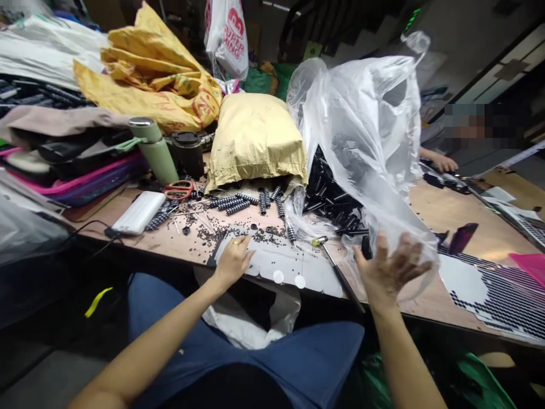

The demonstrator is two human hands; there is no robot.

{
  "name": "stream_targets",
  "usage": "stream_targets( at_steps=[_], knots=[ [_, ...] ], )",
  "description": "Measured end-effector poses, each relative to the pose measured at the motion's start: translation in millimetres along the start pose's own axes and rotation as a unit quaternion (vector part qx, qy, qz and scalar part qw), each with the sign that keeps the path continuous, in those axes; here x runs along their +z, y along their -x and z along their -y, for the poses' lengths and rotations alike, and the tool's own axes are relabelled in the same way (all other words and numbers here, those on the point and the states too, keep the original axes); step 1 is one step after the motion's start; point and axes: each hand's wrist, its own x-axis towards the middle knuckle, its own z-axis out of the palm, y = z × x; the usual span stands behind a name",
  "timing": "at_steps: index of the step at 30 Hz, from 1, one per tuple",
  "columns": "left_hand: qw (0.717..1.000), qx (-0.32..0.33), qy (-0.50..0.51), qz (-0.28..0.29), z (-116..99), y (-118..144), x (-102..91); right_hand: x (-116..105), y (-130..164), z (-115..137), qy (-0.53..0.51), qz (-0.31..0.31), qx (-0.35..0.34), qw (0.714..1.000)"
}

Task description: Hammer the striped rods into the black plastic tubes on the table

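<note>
Plastic bag [366, 142] takes up the right-middle of the table [447, 213], standing tall with black tubes [336, 204] spilling out its mouth, so there's barely any free room near the front edge. Right hand [389, 270] is spread open, fingers apart, pressed against the bag's lower side. Left hand [233, 260] rests loosely curled on a grey card [289, 264] at the table edge, gripping nothing.

I am reading only part of some red lettering, "UPER" over "MING", on the white plastic bag [226, 35] hanging at the back.
</note>
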Motion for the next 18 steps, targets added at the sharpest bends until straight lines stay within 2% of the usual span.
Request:
stream_targets(
  at_steps=[2, 5, 8, 10, 12, 15, 18],
  knots=[
    [1.000, -0.001, -0.011, -0.023, 13.5, -0.6, -2.5, 9.0, -21.0, -35.5, 0.034, 0.025, 0.063, 0.997],
    [0.999, -0.007, -0.021, -0.043, 25.9, 3.7, -3.2, 38.7, -36.6, -81.9, 0.068, 0.091, 0.162, 0.980],
    [0.998, -0.009, -0.029, -0.053, 34.8, 10.6, 0.3, 65.8, -36.8, -102.1, 0.083, 0.184, 0.208, 0.957],
    [0.998, 0.002, -0.030, -0.060, 39.6, 14.8, 3.7, 70.5, -37.8, -101.9, 0.072, 0.240, 0.222, 0.942],
    [0.997, 0.010, -0.029, -0.077, 42.2, 17.5, 6.7, 62.5, -43.9, -95.4, 0.046, 0.273, 0.228, 0.933],
    [0.994, 0.004, -0.027, -0.101, 40.6, 18.3, 9.4, 36.8, -58.7, -78.9, 0.012, 0.264, 0.211, 0.941],
    [0.994, -0.007, -0.032, -0.107, 35.0, 16.3, 9.7, 18.5, -73.4, -51.5, -0.015, 0.236, 0.148, 0.960]
  ],
)
